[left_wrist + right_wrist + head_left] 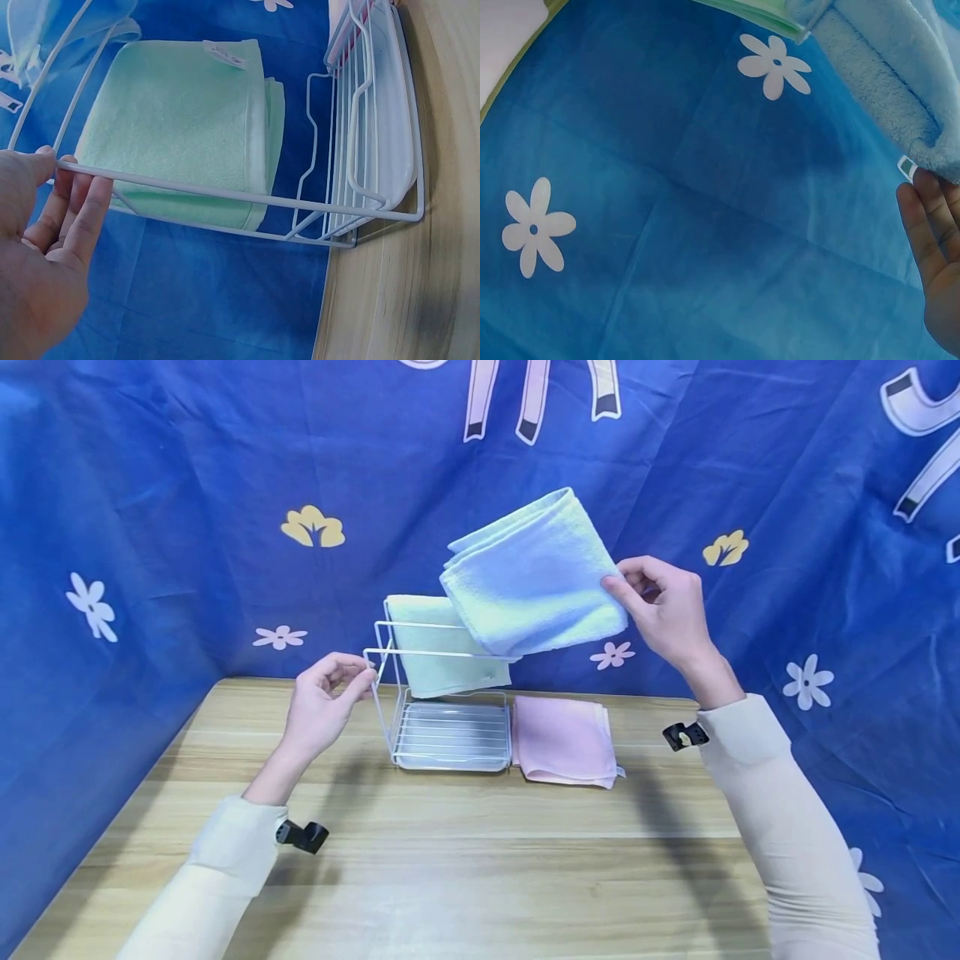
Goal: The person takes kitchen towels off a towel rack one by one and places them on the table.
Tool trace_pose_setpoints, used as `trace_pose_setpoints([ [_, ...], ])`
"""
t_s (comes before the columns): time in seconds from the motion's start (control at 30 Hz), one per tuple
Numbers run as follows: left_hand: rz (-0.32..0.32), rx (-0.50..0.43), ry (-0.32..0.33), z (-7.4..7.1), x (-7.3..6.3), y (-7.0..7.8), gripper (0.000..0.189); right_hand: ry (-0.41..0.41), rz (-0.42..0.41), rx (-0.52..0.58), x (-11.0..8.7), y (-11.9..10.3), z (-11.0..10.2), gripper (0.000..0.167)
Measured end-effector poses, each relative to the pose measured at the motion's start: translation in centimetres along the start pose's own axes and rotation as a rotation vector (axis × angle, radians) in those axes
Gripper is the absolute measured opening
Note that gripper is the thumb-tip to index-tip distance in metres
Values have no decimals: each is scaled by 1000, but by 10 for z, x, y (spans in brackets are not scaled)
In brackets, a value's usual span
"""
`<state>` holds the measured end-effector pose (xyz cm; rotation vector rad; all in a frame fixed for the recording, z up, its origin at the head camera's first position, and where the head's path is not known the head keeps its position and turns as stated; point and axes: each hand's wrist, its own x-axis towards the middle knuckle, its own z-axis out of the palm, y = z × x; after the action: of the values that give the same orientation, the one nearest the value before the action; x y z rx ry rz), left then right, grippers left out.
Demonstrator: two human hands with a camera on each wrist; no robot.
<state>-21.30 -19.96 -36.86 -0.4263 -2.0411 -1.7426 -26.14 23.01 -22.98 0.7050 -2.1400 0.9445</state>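
A white wire rack [380, 710] stands on the table, and my left hand [324, 703] pinches the upper corner of its near left side. In the left wrist view the thumb and fingertips of that hand [56, 240] grip the white wire. A folded light green towel [442, 664] hangs over the rack's rear bar. My right hand [670, 610] pinches the right edge of a folded light blue towel [540, 577], held tilted above the rack's bars. In the right wrist view only part of the blue towel [877, 82] shows.
A folded pink towel [562, 739] lies on the wooden table [480, 860], right against the rack. A white tray [453, 739] sits in the rack's base. Behind everything hangs a blue patterned cloth [225, 568].
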Motion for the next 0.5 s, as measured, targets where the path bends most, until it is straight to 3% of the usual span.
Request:
trace_pose_setpoints([
  [0.27, -3, -3, 2, 0, 0, -2, 19, 46, 26, -19, -2, 0, -21, 18],
  [0.5, 11, -7, 3, 1, 0, -3, 20, 38, 1, -105, -13, 7, -36, 15],
])
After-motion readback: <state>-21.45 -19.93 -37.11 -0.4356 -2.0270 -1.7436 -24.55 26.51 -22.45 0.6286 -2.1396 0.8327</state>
